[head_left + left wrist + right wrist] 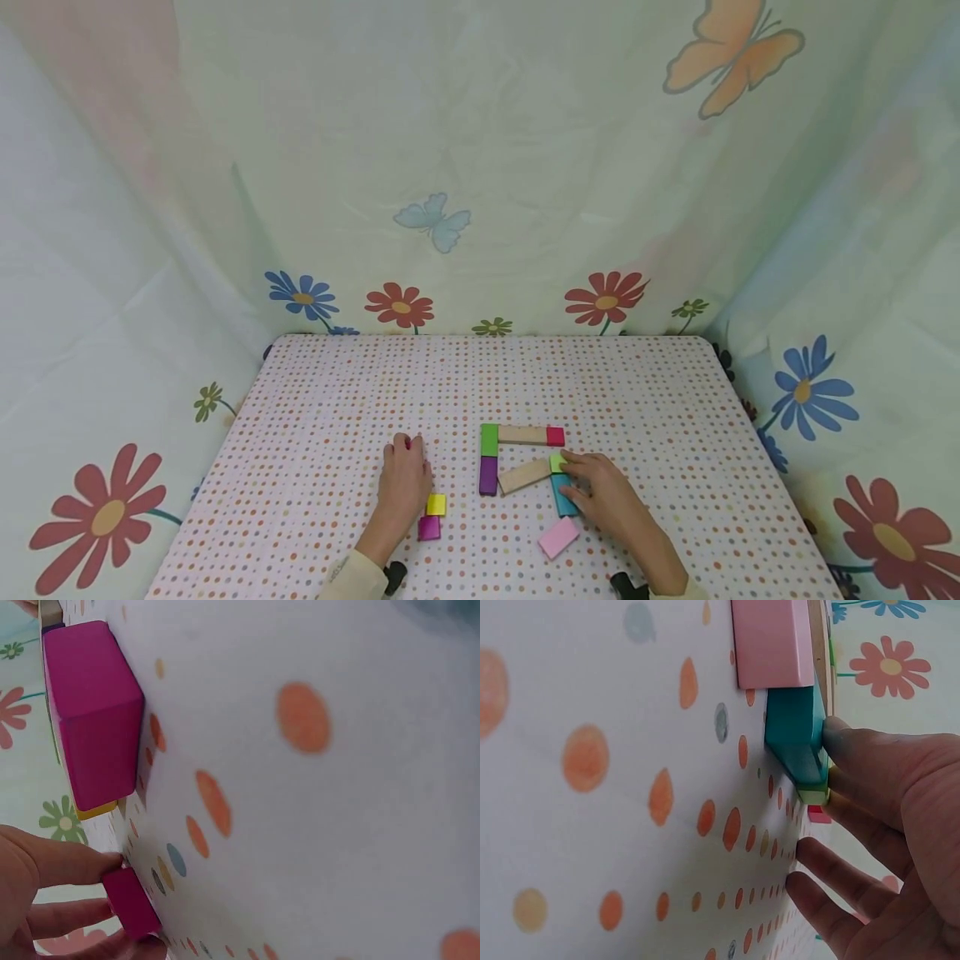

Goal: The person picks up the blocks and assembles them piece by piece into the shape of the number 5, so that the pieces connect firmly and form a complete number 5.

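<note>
In the left wrist view, the left hand (405, 479) pinches a small magenta block (131, 901) between thumb and fingers, close to the table. Below that hand, a yellow block (437, 504) touches a second magenta block (429, 527). The right hand (603, 493) has its fingertips against a light green block (557, 463) and its thumb on the teal block (799, 727) adjoining it. Its other fingers are spread and fairly straight. Near the teal block's lower end lies a pink block (558, 537), set at an angle.
Left of the right hand, a green block (489, 439) and a purple block (488, 475) form a column. A wooden plank (522, 434) runs from it to a red block (555, 436). Another plank (523, 476) slants toward the light green block. A dotted cloth covers the table (337, 392).
</note>
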Action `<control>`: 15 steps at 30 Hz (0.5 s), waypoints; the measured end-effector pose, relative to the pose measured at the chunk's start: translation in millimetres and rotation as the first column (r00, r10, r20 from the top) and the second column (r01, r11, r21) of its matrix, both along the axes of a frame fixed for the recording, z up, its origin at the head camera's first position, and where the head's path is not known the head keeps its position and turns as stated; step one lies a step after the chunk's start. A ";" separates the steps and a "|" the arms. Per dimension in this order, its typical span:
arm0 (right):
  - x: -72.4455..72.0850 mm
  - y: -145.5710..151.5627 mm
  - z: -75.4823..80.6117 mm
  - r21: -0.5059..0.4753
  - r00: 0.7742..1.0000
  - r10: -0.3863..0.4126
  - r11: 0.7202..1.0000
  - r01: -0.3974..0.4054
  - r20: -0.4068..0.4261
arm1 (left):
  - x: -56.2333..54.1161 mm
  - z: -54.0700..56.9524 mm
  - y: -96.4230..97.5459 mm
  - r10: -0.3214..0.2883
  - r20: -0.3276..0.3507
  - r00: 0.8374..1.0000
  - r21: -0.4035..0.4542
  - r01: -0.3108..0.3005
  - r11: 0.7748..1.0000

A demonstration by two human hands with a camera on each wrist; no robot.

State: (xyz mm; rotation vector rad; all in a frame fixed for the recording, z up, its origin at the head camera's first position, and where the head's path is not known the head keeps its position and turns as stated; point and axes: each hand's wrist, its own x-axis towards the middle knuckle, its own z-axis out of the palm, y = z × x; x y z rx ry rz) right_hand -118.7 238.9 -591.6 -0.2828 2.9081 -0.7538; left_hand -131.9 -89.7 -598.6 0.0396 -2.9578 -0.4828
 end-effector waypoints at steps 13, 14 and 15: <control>1.3 1.1 1.4 -0.027 1.000 -0.005 1.000 0.005 0.003 | 6.1 1.4 -0.7 0.032 0.005 0.999 -0.019 -0.032 0.999; 0.9 1.0 1.3 -0.025 1.000 -0.005 1.000 0.006 0.002 | 6.7 1.1 -0.9 0.034 -0.006 0.999 -0.027 -0.034 0.999; 0.7 1.0 0.8 -0.024 1.000 -0.006 1.000 0.006 -0.001 | 6.6 0.3 -1.5 0.032 -0.023 0.999 -0.029 -0.032 0.999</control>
